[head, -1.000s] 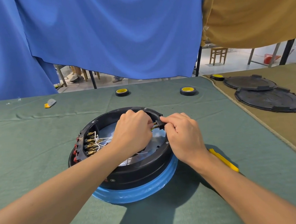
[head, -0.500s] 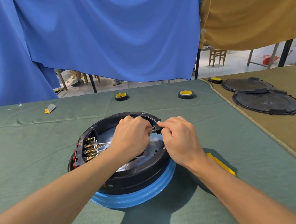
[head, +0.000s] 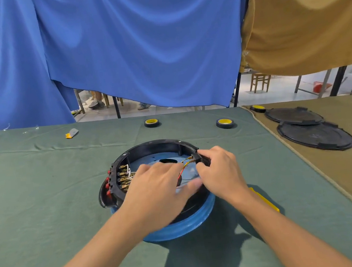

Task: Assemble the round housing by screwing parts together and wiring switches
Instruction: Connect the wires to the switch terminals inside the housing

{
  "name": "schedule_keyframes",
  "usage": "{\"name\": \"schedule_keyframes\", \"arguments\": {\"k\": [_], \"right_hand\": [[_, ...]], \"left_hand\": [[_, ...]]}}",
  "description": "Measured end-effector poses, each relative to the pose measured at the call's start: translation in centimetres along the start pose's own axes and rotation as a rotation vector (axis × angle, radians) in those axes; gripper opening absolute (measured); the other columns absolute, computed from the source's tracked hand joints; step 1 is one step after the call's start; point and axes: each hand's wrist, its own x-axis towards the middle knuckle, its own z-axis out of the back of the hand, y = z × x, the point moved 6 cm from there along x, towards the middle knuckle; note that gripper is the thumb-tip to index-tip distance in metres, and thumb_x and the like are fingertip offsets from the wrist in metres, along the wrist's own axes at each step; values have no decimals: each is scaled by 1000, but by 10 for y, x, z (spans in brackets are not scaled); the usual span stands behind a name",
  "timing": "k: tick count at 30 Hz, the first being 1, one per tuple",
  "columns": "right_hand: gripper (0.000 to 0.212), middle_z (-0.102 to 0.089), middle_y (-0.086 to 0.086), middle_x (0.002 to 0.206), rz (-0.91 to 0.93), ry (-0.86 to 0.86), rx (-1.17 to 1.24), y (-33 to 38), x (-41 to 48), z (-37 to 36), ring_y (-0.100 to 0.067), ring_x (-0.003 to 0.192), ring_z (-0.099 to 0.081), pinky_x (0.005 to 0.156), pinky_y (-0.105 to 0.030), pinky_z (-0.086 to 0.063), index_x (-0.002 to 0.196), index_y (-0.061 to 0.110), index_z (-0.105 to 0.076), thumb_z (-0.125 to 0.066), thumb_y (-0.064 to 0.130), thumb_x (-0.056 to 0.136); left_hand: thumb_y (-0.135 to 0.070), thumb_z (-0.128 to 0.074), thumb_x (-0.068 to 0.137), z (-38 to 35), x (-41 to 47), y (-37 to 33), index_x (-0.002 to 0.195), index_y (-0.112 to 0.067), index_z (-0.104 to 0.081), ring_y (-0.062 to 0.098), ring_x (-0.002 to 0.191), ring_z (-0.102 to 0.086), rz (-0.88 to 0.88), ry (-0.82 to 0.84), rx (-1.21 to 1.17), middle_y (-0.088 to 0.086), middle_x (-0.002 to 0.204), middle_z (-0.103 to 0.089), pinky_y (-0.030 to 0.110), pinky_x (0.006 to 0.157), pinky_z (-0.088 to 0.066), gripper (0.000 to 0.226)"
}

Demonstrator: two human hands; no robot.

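The round black housing sits on a blue ring near the front middle of the green-clothed worktop. Inside it a row of brass-terminal switches with white wires lines the left wall, and red and yellow wires run to a black switch at the right rim. The right hand has its grip pinched round that black switch, while the left hand hangs over the housing's floor, its grip loosely spread and blurred; whether it touches a wire cannot be told.
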Motion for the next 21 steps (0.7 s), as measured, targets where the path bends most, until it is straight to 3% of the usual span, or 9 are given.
{"name": "schedule_keyframes", "arguments": {"k": [3, 8, 10, 12, 14, 16, 18, 21], "right_hand": [[15, -48, -6, 76, 13, -48, -55, 1, 0, 6, -29, 81, -48, 66, -33, -29, 68, 11, -50, -52, 14, 83], [28, -49, -8, 80, -66, -80, -80, -10, 8, 10, -33, 87, -52, 68, -33, -29, 60, 18, -41, -52, 14, 86], [19, -54, -10, 87, -108, -52, -72, -15, 17, 9, -33, 94, -53, 72, -34, -33, 74, 8, -60, -51, 17, 88], [23, -55, -8, 93, -116, -4, -46, -19, 22, 10, -32, 101, -53, 77, -33, -35, 97, 8, -68, -49, 21, 93], [31, -59, -9, 107, -97, 6, -39, -25, 19, 16, -30, 110, -51, 88, -33, -37, 116, 13, -67, -46, 25, 98], [31, -62, -11, 114, -78, -62, -102, -36, 9, 29, -30, 110, -50, 93, -36, -37, 115, 13, -67, -43, 25, 98], [29, -61, -11, 113, -110, -65, -213, -53, -7, 39, -30, 107, -50, 90, -37, -39, 111, 14, -66, -46, 26, 95], [39, -57, -6, 116, -197, 150, -372, -75, -33, 37, -26, 109, -51, 85, -36, -42, 120, 19, -59, -52, 40, 87]], "left_hand": [[-73, -33, 90, 0, -33, 6, 105, -19, -70, 18, 103, -65, -52, -151, 83, -8, 106, -71, 44, 90, -47, 67], [-84, -36, 73, -17, -31, 25, 119, -15, -69, 31, 125, -57, 189, -78, 110, 12, 136, -60, 62, 99, -40, 90], [-88, -36, 68, -28, -23, 28, 138, -18, -55, 31, 142, -35, 323, 11, 15, 12, 155, -37, 61, 109, -30, 100], [-84, -40, 68, -37, -17, 27, 145, -14, -44, 34, 148, -19, 373, 8, -95, 14, 162, -22, 59, 115, -23, 105], [-75, -53, 70, -37, -13, 24, 137, -3, -53, 44, 144, -28, 323, -119, -145, 23, 156, -31, 63, 111, -30, 98], [-69, -61, 72, -36, -14, 22, 127, 2, -60, 49, 137, -37, 282, -252, -134, 30, 148, -39, 66, 105, -37, 90], [-68, -57, 76, -35, -16, 20, 122, 4, -62, 51, 133, -42, 248, -334, -98, 33, 143, -43, 67, 101, -40, 86], [-61, -52, 82, -34, -16, 15, 118, -2, -68, 48, 130, -48, 140, -427, 39, 29, 139, -51, 69, 102, -37, 71]]}}
